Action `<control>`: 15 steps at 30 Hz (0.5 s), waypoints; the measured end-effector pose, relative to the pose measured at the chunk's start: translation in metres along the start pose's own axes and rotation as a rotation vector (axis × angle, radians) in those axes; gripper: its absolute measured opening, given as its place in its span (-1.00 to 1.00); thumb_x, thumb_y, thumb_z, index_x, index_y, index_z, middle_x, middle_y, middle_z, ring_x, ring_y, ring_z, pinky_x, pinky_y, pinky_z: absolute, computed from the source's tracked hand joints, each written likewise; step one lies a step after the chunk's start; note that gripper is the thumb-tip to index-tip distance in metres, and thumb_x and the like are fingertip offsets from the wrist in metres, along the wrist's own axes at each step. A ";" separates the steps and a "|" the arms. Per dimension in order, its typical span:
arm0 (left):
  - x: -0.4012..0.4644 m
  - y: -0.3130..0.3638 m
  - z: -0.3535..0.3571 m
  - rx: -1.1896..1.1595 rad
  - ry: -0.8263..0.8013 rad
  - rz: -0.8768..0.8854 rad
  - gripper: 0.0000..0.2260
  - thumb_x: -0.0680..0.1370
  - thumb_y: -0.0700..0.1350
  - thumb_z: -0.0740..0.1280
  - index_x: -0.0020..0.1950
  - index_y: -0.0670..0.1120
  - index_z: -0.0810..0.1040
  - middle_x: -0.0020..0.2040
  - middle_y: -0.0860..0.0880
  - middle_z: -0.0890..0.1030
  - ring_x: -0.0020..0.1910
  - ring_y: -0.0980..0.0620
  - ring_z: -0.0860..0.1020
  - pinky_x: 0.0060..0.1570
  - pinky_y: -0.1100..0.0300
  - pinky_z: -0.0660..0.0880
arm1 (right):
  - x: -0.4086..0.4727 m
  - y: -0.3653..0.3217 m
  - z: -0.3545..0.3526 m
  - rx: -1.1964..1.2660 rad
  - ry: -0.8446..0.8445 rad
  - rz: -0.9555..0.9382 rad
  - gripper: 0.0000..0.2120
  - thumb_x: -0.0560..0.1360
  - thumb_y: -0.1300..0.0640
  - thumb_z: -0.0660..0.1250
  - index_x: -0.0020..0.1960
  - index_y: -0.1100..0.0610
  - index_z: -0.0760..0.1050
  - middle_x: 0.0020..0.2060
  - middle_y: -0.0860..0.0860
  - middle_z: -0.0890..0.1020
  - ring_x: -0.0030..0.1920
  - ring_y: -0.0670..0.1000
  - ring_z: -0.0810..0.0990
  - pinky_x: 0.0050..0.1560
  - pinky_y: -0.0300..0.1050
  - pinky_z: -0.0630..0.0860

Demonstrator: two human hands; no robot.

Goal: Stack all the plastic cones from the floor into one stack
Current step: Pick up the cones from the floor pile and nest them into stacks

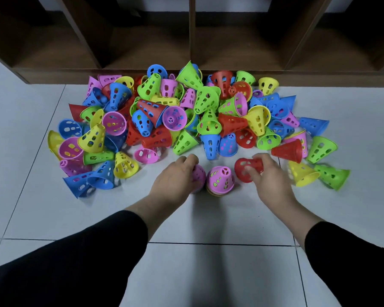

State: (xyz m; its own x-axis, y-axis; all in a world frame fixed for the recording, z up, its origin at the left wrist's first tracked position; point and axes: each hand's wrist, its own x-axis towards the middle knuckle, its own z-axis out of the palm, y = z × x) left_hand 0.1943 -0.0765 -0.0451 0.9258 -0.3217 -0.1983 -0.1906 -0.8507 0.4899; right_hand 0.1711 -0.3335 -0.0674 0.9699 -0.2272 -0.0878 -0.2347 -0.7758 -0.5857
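A: Where are the hands?

B: Both reach forward over the pale tiled floor (208,222), in black sleeves. The left hand (175,180) is curled over a pink cone (199,177), its fingers wrapped round the near and left side so most of that cone is hidden. The right hand (267,173) grips a red cone (245,169) lying tilted on its side, thumb over its wall, fingers behind it.

A: And the stack?

B: Between the two hands stands a short stack (220,180), upright, with a pink cone on top and rims of yellow and red showing at its base. The pink one under the left hand touches it or sits just beside it; I cannot tell which. The red cone is just to the stack's right, apart from it.

A: The rest of the cones?

B: A big loose pile of cones (186,111), blue, green, yellow, red and pink, lies beyond the hands, spread wide against the foot of a dark wooden shelf unit (193,41). Most lie tipped over, some nested in each other. A yellow cone (302,173) and a green cone (331,176) lie just right of the right hand.
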 end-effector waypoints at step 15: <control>-0.059 -0.119 -0.048 0.390 0.308 -0.095 -0.71 0.56 0.07 0.34 0.17 -0.07 0.53 0.01 -0.09 0.59 -0.01 -0.21 0.55 -0.07 -0.05 0.47 | -0.042 -0.078 -0.010 -0.266 -0.208 -0.353 -0.40 0.52 -0.25 0.32 0.45 0.01 0.38 0.45 -0.01 0.37 0.46 0.08 0.30 0.34 0.09 0.29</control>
State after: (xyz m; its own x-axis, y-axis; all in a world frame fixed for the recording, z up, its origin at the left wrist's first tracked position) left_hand 0.1782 0.0640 -0.0507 0.9871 -0.1477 0.0618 -0.1541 -0.9811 0.1169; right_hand 0.1479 -0.2695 -0.0098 0.9794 0.1778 -0.0956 0.1283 -0.9139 -0.3852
